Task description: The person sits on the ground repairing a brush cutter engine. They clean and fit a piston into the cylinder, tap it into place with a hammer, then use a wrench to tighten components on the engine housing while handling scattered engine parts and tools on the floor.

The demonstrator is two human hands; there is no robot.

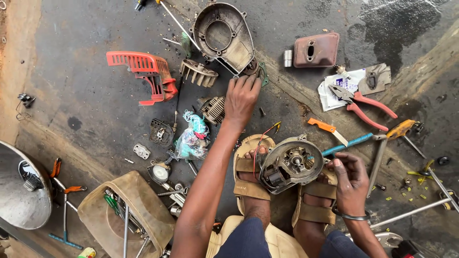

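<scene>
My left hand [241,98] reaches forward over the dirty floor, fingers spread and touching the near edge of a grey metal engine cover [224,36] and a thin green gasket [262,75]. It holds nothing that I can see. My right hand [350,180] rests at the right side of a round engine housing with a coil and red wires [289,164], fingers curled against it. The housing sits between my sandalled feet [248,184]. A blue-handled tool [348,143] lies just beyond my right hand.
Scattered around are an orange plastic guard [146,76], finned parts [197,72], a rust-brown box part [316,49], red-handled pliers [366,105], an orange utility knife [327,129], a tan tool bag [126,215] and a metal bowl [21,191] at the left.
</scene>
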